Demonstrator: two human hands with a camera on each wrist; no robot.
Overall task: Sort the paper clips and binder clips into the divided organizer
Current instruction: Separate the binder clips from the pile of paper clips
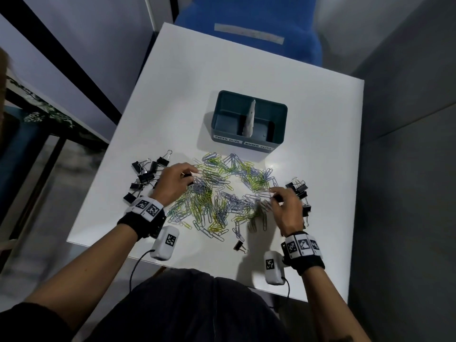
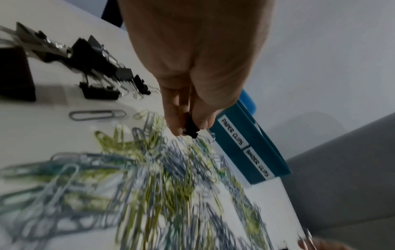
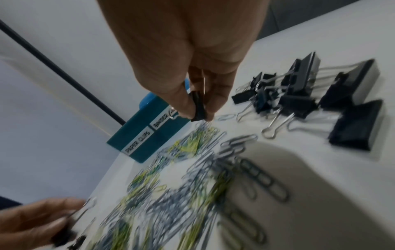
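Observation:
A teal divided organizer (image 1: pixel 248 141) stands at the table's middle, labelled "paper clips" on the left and "binder clips" on the right; both compartments look empty. A wide heap of grey and green paper clips (image 1: pixel 222 193) lies in front of it. My left hand (image 1: pixel 183 178) hovers over the heap's left edge and pinches a small black binder clip (image 2: pixel 190 128). My right hand (image 1: pixel 277 199) is over the heap's right edge, pinching another black binder clip (image 3: pixel 197 108). Black binder clips lie in a left pile (image 1: pixel 145 175) and a right pile (image 1: pixel 299 193).
One lone binder clip (image 1: pixel 239 246) lies near the table's front edge. A white table (image 1: pixel 246 70) carries everything; a blue chair (image 1: pixel 249 25) stands behind it. A dark-framed bench (image 1: pixel 37 114) is at the left, grey floor at the right.

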